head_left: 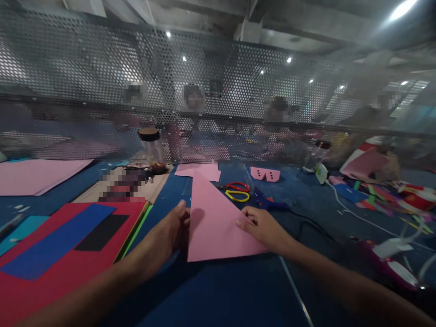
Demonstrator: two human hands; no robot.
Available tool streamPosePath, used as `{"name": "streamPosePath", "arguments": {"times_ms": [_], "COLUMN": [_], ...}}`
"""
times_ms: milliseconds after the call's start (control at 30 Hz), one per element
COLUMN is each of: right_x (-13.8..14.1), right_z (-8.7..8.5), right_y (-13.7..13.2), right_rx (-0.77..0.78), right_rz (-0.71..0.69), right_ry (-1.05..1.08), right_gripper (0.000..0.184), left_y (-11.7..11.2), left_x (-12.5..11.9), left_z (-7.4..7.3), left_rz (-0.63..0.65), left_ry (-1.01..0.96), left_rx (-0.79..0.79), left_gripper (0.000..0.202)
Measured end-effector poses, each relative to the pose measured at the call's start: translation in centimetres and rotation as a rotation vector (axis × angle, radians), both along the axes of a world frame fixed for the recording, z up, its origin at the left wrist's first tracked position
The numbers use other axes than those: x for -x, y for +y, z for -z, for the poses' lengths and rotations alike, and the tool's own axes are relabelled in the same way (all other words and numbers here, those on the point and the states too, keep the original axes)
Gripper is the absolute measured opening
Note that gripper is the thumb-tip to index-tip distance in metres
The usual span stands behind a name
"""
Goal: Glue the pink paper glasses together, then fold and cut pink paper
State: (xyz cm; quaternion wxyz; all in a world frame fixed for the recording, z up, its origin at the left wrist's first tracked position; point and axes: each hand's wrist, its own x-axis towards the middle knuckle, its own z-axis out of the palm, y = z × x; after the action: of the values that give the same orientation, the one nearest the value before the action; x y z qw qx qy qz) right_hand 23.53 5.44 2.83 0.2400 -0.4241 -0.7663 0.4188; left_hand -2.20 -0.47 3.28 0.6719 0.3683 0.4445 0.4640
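Observation:
A pink sheet of paper (213, 222) folded into a triangle lies on the blue table (221, 290) in front of me. My left hand (168, 234) grips its left edge, thumb on top and fingers curled beneath. At the sloping right edge, my right hand (264, 227) pinches the paper with bent fingers. Just beyond the sheet lie scissors (237, 191) with red and yellow handles.
A stack of red, blue and black sheets (64, 245) lies at the left. Pink scraps (199, 170), a cut pink piece (265, 174), a jar (152, 150), a blue glue gun (269, 202) with cable and coloured offcuts (384, 190) surround it. A perforated metal screen (218, 91) stands behind, with people beyond.

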Motion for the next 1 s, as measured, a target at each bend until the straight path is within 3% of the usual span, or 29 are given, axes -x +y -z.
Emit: {"name": "streamPosePath", "arguments": {"times_ms": [133,233,333,433,567,700,867,1000], "right_x": [-0.1,-0.2,0.1,1.1,3.3,4.6,4.4,2.6], "right_z": [-0.8,-1.7,-2.2,-1.7,-0.1,0.7,-0.4,-2.6], "right_y": [1.3,3.9,7.6,11.0,13.4,14.2,14.3,13.9], "right_rx": [-0.245,-0.355,-0.471,-0.549,-0.578,-0.569,-0.486,-0.406], "right_rz": [-0.102,-0.090,-0.007,-0.003,-0.043,-0.064,-0.015,0.075], "right_ry": [-0.221,-0.335,-0.505,-0.707,-0.916,-1.023,-0.991,-0.765], "right_gripper": [0.030,0.038,0.028,0.027,0.035,0.036,0.036,0.034], "left_y": [0.2,0.4,0.8,1.3,1.8,2.0,2.4,3.2], "left_x": [0.2,0.6,1.2,1.7,2.2,2.7,3.3,4.2], "left_z": [0.9,1.1,0.9,0.8,0.9,0.5,-0.1,-0.2], "left_rz": [0.067,-0.003,-0.108,-0.183,-0.255,-0.278,-0.272,-0.323], "left_ry": [0.095,0.092,0.082,0.046,-0.005,-0.041,-0.104,-0.121], "left_rx": [-0.017,-0.022,-0.019,-0.032,-0.063,-0.082,-0.008,0.009], "left_gripper": [0.046,0.037,0.028,0.018,0.021,0.024,0.023,0.016]}}
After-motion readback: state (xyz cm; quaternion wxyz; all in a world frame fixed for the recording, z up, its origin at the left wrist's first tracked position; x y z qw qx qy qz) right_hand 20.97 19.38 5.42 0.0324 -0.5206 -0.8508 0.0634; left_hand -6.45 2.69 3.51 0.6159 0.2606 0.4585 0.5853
